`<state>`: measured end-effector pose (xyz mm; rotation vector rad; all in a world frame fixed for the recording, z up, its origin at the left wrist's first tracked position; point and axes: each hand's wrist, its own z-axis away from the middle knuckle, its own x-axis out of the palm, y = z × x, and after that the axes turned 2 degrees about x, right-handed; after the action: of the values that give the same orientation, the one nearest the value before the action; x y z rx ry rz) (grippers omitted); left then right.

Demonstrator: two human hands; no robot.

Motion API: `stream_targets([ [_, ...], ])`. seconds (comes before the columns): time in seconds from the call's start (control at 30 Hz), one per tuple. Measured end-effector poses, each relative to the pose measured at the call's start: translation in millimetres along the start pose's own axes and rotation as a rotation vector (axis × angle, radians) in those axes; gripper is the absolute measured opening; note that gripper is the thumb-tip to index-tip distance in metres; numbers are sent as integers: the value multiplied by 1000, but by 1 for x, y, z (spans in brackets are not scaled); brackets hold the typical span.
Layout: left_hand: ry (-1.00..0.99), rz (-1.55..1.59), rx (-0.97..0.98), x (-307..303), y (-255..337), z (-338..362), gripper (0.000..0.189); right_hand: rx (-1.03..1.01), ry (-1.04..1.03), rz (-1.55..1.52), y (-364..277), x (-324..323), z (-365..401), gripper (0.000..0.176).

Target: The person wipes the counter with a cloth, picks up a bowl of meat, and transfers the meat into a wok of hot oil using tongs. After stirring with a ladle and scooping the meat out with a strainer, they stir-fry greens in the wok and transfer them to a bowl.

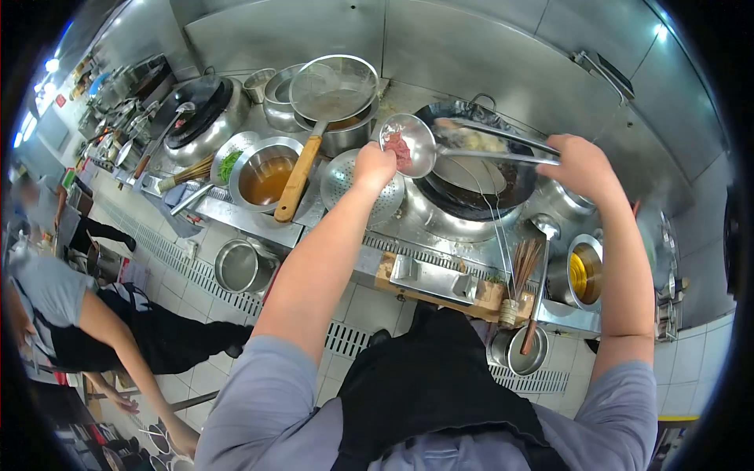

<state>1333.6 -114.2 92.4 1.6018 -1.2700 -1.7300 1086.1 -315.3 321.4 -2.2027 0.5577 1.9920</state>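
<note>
My left hand (375,167) is closed at the left rim of a metal bowl (422,146), which holds pink raw meat (398,149). My right hand (579,167) is wrapped round the ends of long metal utensils (503,146), one of which runs to the bowl and another over the wok. Under them sits a dark wok (526,182) with pale yellowish food in it. A perforated ladle (345,184) lies below my left hand.
A wooden-handled strainer (334,88) rests across pots at the left. Beside it stands a pot of brown liquid (265,177). A pot of yellow oil (583,272) and a bamboo brush (521,275) are at the right. Co-workers (59,294) stand at the far left.
</note>
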Motion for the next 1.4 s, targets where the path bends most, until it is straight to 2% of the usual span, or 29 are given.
stream_targets([
  [0.07,-44,28,32,7,7,-4,33,-125,47,54,-16,21,-2,37],
  [0.17,-67,35,17,16,17,-1,34,-90,-32,133,-28,42,-12,32],
  [0.4,-93,9,5,26,2,-6,45,-30,100,104,-3,36,-2,25],
  [0.47,-87,-183,56,20,24,1,45,-32,127,134,15,42,0,25],
  [0.53,-199,-67,27,33,14,-8,41,-13,89,141,23,41,8,32],
  [0.57,-145,48,46,46,5,-14,36,-45,189,114,27,46,15,31],
  [0.6,-141,256,-53,35,38,16,27,-26,172,113,26,45,22,31],
  [0.8,-235,156,-37,38,49,17,19,-48,116,131,31,46,22,34],
  [0.87,-336,276,-122,36,49,15,21,-51,123,120,30,47,17,33],
  [0.93,-338,266,-168,35,47,18,23,-54,118,117,27,49,18,33],
  [1.0,-274,425,-266,37,48,23,27,-17,139,112,26,44,19,34],
  [1.03,-310,407,-296,35,47,24,29,-21,144,121,29,41,16,34],
  [1.1,-308,435,-306,32,40,30,28,57,145,102,32,29,12,36],
  [1.13,-309,456,-315,30,36,31,28,173,135,97,26,12,16,28],
  [1.2,-322,464,-293,21,27,38,27,231,131,99,25,6,13,29],
  [1.33,-299,489,-291,4,11,59,27,300,128,91,25,25,-4,33],
  [1.4,-314,440,-309,-4,0,62,27,258,-23,155,34,58,-22,37],
])
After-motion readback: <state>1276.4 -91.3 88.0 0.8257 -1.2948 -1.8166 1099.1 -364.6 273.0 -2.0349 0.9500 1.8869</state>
